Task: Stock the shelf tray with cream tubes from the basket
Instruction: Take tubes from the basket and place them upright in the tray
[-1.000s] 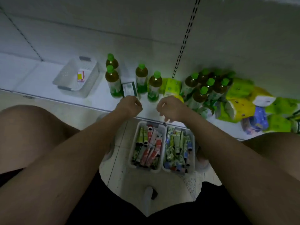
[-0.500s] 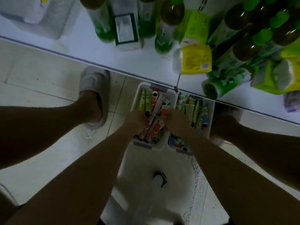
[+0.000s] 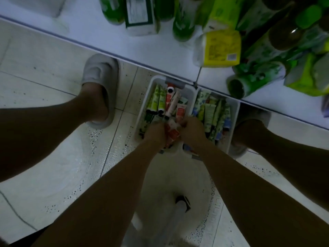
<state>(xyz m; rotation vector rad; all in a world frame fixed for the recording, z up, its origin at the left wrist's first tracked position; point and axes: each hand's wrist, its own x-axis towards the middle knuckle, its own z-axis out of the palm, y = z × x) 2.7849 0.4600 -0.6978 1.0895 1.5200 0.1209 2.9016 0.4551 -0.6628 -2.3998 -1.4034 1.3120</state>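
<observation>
Hands met over the near end of the left basket, which sat on the tiled floor just below the shelf edge. The left hand and the right hand were side by side, their fingers curled round a small bunch of red-and-white cream tubes gathered between them; how many tubes each hand held could not be told, since motion blur softened that spot. More cream tubes, green, red and pale, lay lengthwise in the same basket toward twelve o'clock of the hands. Touching it at three o'clock stood a second basket, filled mostly with green and blue tubes.

Above both baskets ran the white shelf. On it, at twelve o'clock, stood green bottles and a dark green box; at one o'clock lay a yellow-wrapped roll, and at two o'clock a green bottle on its side. A pale tray corner showed at eleven o'clock on the shelf.

Grey slippers framed the baskets: one at ten o'clock, the other at three o'clock, partly hidden behind the second basket.
</observation>
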